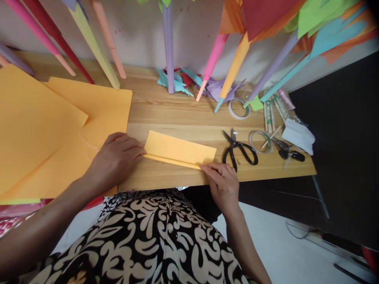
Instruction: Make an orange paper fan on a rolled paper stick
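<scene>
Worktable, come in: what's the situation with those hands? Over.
Left hand touching left end of orange paper strip; right hand gripping its right end. Strip's near edge rolled, rest flat. Scissors open beside right hand, off the strip.

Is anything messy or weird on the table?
A little. The scissors lie with their blades apart, near the right hand, instead of closed. By the wall, the paper scraps sit in a jumble, and the big orange sheets overlap crookedly. I see no spill.
</scene>
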A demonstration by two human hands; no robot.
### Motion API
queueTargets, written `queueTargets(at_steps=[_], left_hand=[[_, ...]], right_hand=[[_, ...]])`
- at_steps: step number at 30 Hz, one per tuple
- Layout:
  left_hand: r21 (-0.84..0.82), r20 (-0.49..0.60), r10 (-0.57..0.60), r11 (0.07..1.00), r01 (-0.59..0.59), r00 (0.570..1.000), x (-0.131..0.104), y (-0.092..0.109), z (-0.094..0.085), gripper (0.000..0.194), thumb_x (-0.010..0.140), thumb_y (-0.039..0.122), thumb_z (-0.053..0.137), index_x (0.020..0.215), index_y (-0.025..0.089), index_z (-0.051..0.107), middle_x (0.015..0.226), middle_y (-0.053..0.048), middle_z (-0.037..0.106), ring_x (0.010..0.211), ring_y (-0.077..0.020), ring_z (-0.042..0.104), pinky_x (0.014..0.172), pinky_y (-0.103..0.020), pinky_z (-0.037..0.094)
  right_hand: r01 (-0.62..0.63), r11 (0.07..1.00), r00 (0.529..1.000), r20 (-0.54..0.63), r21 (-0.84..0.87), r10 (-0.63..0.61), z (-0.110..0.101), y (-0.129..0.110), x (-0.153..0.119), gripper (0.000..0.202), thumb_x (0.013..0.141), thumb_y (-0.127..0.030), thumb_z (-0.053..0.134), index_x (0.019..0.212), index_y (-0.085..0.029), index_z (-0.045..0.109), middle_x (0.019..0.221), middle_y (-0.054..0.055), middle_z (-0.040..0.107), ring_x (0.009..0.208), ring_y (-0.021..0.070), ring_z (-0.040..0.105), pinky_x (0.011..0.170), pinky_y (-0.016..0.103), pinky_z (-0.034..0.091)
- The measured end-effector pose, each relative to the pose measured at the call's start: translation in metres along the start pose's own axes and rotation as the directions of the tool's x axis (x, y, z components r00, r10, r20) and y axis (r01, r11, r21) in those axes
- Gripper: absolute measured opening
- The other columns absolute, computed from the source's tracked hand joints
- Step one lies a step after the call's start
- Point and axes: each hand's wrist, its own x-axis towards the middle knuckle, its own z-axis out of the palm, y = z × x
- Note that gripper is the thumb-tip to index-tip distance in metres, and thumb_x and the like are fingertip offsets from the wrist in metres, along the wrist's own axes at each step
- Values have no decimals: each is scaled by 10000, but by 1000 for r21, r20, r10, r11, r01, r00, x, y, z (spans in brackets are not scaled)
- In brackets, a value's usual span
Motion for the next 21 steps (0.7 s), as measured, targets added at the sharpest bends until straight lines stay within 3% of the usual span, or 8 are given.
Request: queueTargets(at_steps=[6, 11, 14, 21], left_hand=[[-15, -8, -11, 1000, 11, 1000, 0, -7, 3, 268, 1022, 293, 454, 890, 264, 685, 960, -19, 754, 885, -215, 651, 887, -403, 426], [-46, -26, -9, 999, 8, 1000, 4, -10, 2, 214, 1014, 274, 477, 938, 262, 677, 946, 9, 770, 861, -190, 665, 907, -396, 436], [-34, -11, -30, 999, 29, 1000, 8, -9, 0, 257, 1015, 282, 469, 847, 263, 662, 885, 22, 765, 824, -177, 667, 922, -395, 432], [64, -43, -6, 998, 9, 999, 8, -7, 4, 286, 991, 180, 452, 867, 262, 695, 955, -8, 763, 903, -198, 662, 989, -427, 405]], right_hand=[[-47, 998, 999, 7, 43, 47, -1, 3, 2, 148, 971, -150, 547, 999, -212, 679, 938, 47, 733, 856, 193, 626, 742, 342, 419], [-19, 999, 1000, -14, 30, 19, 1, 5, -1, 207, 958, -106, 539, 1048, -227, 680, 960, 52, 718, 882, 199, 628, 739, 341, 424], [-10, 1000, 1000, -17, 21, 11, 2, 5, 0, 210, 940, -107, 565, 1065, -227, 683, 971, 63, 703, 892, 209, 621, 755, 352, 445], [-47, 999, 999, -16, 18, 47, 3, 3, 1, 183, 914, -222, 652, 1090, -241, 699, 1006, 75, 676, 931, 235, 596, 794, 388, 477]])
